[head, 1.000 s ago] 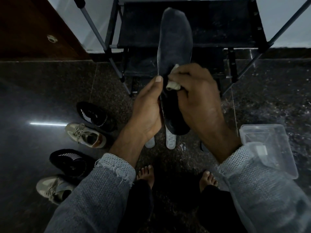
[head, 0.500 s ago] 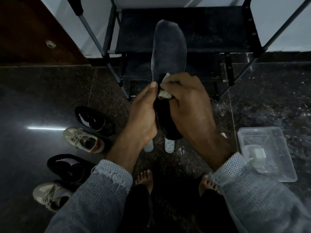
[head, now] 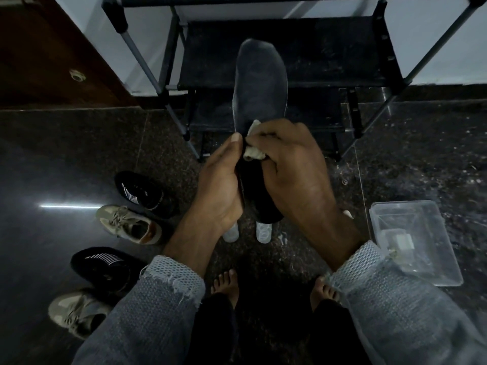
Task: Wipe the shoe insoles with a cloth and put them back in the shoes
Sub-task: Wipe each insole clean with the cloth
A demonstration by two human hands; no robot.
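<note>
In both hands: insole, cloth.

both hands raised together, fingers curled in a grip, sleeved forearms converging

Two bare hands, left hand and right hand, below them bare forearms. Grey knitted sleeves, left sleeve and right sleeve, pushed up the forearm. Open mesh weave at each cuff, paler than the rest; left cuff frayed, loose threads along its edge. Black trouser legs below. Bare feet, toes showing.
</note>
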